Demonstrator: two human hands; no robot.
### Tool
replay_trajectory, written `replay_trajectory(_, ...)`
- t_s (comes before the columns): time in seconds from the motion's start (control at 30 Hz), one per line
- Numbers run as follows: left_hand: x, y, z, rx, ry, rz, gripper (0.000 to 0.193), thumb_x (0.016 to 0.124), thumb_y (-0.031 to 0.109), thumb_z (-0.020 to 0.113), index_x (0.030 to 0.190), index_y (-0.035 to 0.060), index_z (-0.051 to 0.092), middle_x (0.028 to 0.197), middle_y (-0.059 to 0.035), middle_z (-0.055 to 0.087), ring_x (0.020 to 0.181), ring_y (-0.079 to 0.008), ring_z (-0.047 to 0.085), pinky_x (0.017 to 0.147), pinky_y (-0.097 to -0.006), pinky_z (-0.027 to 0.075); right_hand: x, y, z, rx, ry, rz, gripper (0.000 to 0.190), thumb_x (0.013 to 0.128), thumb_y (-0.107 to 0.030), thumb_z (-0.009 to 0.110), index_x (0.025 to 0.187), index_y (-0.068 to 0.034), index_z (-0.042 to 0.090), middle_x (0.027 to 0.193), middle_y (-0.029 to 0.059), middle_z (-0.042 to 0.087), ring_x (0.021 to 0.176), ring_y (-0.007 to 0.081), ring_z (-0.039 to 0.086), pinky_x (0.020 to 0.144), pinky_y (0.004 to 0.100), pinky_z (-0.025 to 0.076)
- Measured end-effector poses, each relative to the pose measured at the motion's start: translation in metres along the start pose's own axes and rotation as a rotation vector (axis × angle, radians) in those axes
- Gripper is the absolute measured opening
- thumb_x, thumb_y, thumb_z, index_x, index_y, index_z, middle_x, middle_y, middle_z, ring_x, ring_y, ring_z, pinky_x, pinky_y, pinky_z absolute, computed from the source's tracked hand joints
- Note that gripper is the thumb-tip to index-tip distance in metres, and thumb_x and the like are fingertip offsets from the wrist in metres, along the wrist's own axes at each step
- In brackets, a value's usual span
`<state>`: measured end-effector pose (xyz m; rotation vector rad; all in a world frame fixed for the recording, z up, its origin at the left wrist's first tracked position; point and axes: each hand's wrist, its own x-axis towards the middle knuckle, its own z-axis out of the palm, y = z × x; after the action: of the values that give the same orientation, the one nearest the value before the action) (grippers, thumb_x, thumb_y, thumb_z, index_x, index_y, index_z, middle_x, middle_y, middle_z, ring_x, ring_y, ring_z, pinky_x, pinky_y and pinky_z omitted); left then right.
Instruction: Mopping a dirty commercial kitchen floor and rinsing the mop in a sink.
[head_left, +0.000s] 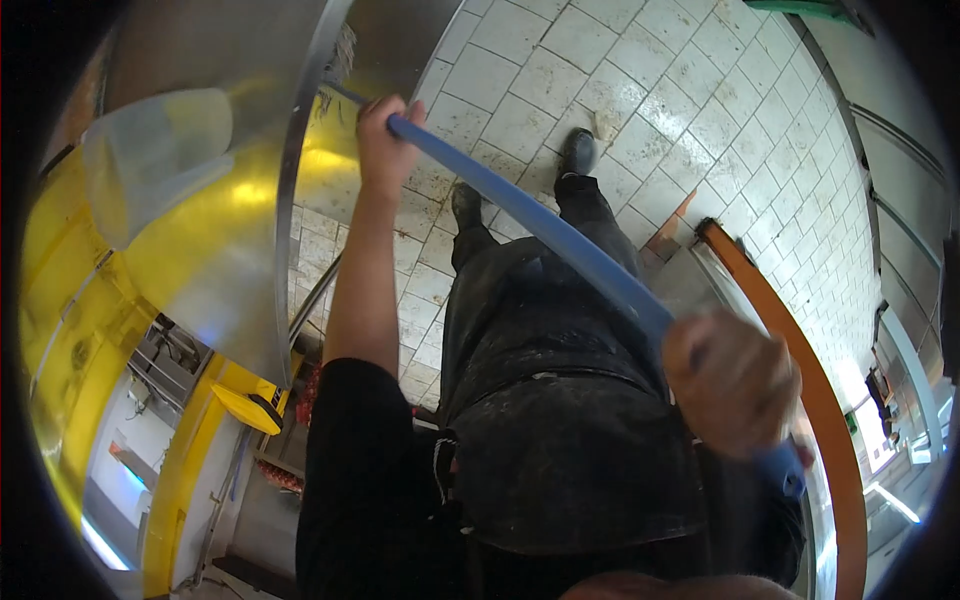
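A long blue handle (540, 225) runs diagonally across the view, from upper left to lower right. My left hand (386, 146) is closed around it near a steel table's edge. Farther down, near the handle's end, my right hand (727, 382) grips it; this hand is blurred. Beyond my left hand the pole passes beside the steel table, and grey strands like a mop's (345, 51) show there, partly hidden by the table edge. Whether they belong to this handle is hard to tell. Below the pole are my dark apron and black boots.
A steel table (289, 187) stands close on the left, with a translucent plastic item (157, 157) on it. An orange-edged structure (817, 375) curves along the right. White floor tiles (510, 67) carry dirt marks. A yellow object (247, 409) and red net bags (281, 476) lie lower left.
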<state>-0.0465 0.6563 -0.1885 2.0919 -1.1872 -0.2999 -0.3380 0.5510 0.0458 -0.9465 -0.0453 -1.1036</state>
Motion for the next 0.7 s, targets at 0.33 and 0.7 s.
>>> replay_trajectory(0.33, -0.067, -0.106, 0.064, 0.280, 0.174, -0.116, 0.037, 0.075, 0.010, 0.068, 0.054, 0.0041, 0.039, 0.054, -0.0123, 0.044, 0.051, -0.0284, 0.044, 0.052, -0.0380, 0.033, -0.024, 0.052, -0.093, 0.123, 0.354, 0.185, 0.072, 0.085, -0.072, 0.019, 0.065, -0.010, 0.051, 0.052, 0.0038, 0.046, 0.039, 0.0136, 0.042, 0.048, 0.0329, 0.036)
replay_trajectory(0.7, 0.130, -0.005, 0.141, 0.068, -0.105, 0.360, 0.034, 0.075, 0.014, 0.063, 0.057, 0.0040, 0.037, 0.058, -0.0130, 0.042, 0.057, -0.0335, 0.041, 0.056, -0.0400, 0.032, -0.041, 0.026, -0.114, -0.072, 0.523, -0.254, 0.060, 0.093, -0.058, 0.032, 0.052, -0.014, 0.037, 0.040, -0.0004, 0.040, 0.034, 0.0149, 0.035, 0.048, 0.0319, 0.033)
